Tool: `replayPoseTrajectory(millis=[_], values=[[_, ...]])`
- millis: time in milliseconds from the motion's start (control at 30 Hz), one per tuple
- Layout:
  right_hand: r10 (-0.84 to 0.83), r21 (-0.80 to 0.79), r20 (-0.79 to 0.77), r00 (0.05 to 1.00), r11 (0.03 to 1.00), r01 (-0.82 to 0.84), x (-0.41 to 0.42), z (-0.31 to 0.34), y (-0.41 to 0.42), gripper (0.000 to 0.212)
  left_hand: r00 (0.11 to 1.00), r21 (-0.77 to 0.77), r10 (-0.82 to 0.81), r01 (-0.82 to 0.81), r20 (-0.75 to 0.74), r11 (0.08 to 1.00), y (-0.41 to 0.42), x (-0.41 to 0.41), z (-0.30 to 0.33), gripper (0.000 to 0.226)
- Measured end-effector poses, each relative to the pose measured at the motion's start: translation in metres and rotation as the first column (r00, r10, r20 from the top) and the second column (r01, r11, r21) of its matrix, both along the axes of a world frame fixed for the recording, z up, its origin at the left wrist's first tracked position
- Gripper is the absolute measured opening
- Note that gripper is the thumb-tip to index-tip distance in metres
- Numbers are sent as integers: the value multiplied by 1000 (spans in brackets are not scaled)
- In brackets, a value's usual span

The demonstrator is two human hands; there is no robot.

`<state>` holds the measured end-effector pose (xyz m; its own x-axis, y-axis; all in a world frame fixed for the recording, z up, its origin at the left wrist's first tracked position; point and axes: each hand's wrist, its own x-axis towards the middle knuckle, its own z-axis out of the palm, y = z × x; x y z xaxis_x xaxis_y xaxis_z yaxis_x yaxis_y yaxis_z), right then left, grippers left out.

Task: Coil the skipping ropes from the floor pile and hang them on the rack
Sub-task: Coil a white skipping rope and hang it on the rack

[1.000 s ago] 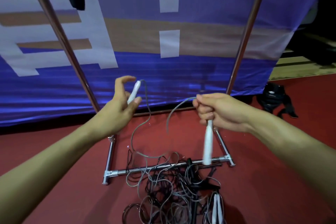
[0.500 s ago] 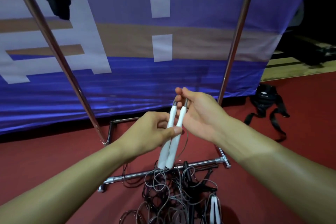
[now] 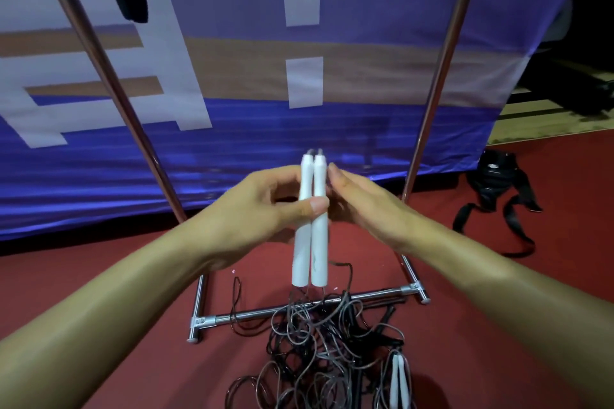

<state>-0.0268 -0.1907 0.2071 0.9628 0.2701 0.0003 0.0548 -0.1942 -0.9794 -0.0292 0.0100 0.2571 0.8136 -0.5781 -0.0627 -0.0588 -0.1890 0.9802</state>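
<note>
Head view: left hand grips white handles; right hand released; rope pile below.

Above the rope pile on the floor, the left hand pinches two white handles held upright together; the right hand lies flat against them, fingers apparently straight.
</note>
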Motion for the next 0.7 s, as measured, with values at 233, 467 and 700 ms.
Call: replayPoseTrajectory(millis=[233, 467, 700], values=[[-2, -205, -22, 1000, 979, -2, -24, -2, 26, 64, 959, -151, 281, -284, -38, 947, 9, 12, -3, 22], [82, -384, 104, 991, 922, -36, -37, -7, 40, 36, 940, -222, 311, -336, -140, 916, 8, 14, -12, 21], [261, -576, -88, 961, 774, -263, -29, 18, 7, 32, 901, 444, 257, -402, 351, 801, 46, 31, -1, 66]])
